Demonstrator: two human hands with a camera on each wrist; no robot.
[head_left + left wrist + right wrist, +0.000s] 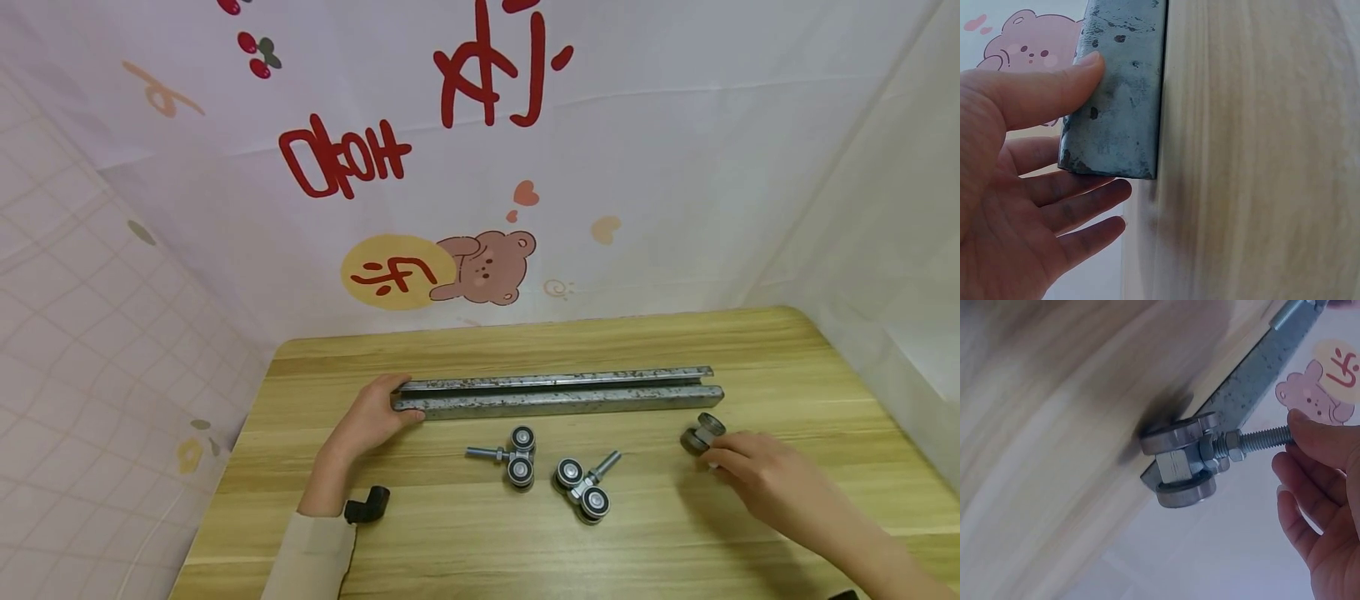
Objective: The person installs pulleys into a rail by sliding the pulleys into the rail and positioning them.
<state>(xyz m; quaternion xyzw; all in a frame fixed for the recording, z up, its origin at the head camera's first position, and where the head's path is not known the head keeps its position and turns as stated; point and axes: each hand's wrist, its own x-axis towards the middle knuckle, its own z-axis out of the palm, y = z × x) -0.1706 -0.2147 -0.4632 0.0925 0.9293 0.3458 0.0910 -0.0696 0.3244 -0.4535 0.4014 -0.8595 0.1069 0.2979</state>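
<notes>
A worn metal C-channel track (562, 403) lies across the table, its slot showing as a dark line along its length. My left hand (372, 419) grips its left end. In the left wrist view the thumb (1079, 78) presses the track's face (1119, 106) while other fingers pass behind and below its end. Near the track's right end, my right hand (765, 475) pinches the threaded bolt (1266, 439) of a roller trolley (1179, 462) between thumb and fingertips. The trolley's wheels point away from the hand. In the head view, that trolley (703, 433) is apart from the track.
Two more roller trolleys lie in front of the track: one (521, 458) with its bolt to the left, another (582, 490) with its bolt to the upper right. A black angled piece (368, 505) sits by the left wrist. A printed curtain (637, 167) stands behind the wooden table (465, 542).
</notes>
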